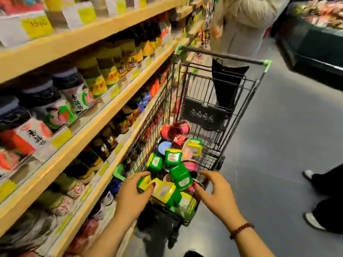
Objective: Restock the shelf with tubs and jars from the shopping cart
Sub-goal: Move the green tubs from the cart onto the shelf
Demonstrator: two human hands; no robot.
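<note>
Left hand grips green yellow-lidded tub in black wire cart; right hand spread, empty.

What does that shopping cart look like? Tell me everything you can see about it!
The shopping cart is black wire mesh with a dark handle, green end caps and green corner bumpers. It stands upright on the grey floor, close alongside the shelf. A black bag hangs inside it. Green and yellow tubs and red and pink jars lie heaped in its basket. At the near end the left hand grips one tub; the right hand hovers there, fingers spread.
</note>
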